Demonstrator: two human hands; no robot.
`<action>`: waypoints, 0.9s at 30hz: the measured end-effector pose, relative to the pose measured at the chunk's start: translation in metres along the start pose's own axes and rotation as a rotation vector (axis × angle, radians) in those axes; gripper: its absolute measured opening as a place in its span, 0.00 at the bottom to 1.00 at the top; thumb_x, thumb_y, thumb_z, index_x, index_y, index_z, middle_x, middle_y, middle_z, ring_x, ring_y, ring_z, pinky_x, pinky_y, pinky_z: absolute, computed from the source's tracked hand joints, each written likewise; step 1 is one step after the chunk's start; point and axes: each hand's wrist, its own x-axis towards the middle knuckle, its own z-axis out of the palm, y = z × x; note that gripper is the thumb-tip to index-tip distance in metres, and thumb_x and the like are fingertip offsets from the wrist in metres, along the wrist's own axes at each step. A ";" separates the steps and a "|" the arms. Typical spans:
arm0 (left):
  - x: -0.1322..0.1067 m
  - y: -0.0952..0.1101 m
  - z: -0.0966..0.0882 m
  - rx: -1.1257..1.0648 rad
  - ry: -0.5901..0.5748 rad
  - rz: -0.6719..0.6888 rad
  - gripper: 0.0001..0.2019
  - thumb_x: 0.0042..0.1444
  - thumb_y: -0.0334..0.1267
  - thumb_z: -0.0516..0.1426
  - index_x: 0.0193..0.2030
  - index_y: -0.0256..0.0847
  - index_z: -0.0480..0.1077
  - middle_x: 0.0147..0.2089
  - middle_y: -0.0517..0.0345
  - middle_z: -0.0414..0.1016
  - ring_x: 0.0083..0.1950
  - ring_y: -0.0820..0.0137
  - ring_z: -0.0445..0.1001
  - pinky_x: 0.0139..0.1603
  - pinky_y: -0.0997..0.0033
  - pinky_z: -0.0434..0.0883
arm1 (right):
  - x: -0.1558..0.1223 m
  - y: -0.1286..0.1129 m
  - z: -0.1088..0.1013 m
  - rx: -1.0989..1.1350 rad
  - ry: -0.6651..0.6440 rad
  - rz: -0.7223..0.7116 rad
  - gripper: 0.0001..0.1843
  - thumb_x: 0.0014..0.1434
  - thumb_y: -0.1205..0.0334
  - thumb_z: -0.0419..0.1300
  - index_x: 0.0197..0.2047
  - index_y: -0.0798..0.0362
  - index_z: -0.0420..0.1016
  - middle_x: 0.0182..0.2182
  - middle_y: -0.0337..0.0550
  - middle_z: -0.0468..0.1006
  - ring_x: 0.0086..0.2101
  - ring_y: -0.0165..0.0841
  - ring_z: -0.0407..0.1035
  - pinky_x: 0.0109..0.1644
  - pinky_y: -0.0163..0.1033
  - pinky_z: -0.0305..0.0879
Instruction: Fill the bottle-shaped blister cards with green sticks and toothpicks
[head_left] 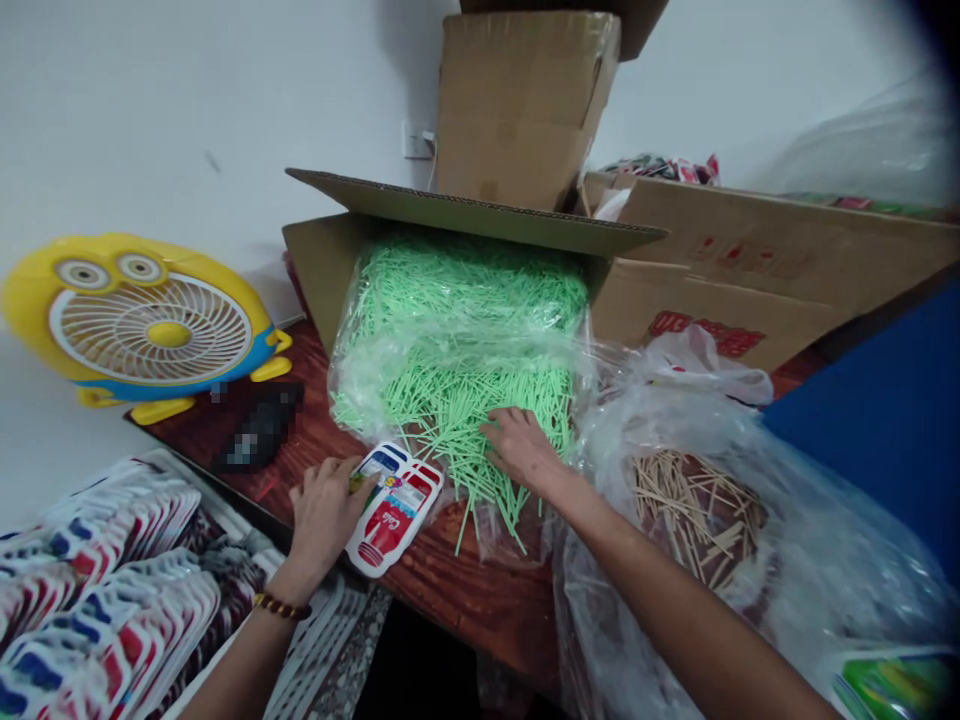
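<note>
Now your left hand (330, 505) grips a flat, white-edged, red-and-blue bottle-shaped piece (401, 510), left of your right hand (517, 445), which touches thin green sticks (461, 395); whether it grips any, I can't tell. Tan sticks (664, 490) lie right of that hand; a yellow plastic fan (168, 333) stands beyond your left.

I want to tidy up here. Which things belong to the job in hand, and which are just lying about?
In use:
Cola-printed packet, touched by the left hand
green sticks, touched by the right hand
open box holding the sticks
similar packets at lower left, probably

Apparently just lying about:
yellow fan
blurred dark item
brown sticks
cardboard box behind
</note>
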 end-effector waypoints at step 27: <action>-0.006 -0.008 -0.043 -1.313 -0.234 -0.415 0.17 0.40 0.43 0.68 0.33 0.40 0.67 0.25 0.65 0.79 0.22 0.70 0.75 0.23 0.74 0.70 | 0.012 0.013 0.029 0.394 0.122 0.173 0.12 0.59 0.75 0.48 0.42 0.57 0.69 0.43 0.53 0.72 0.47 0.41 0.62 0.54 0.49 0.50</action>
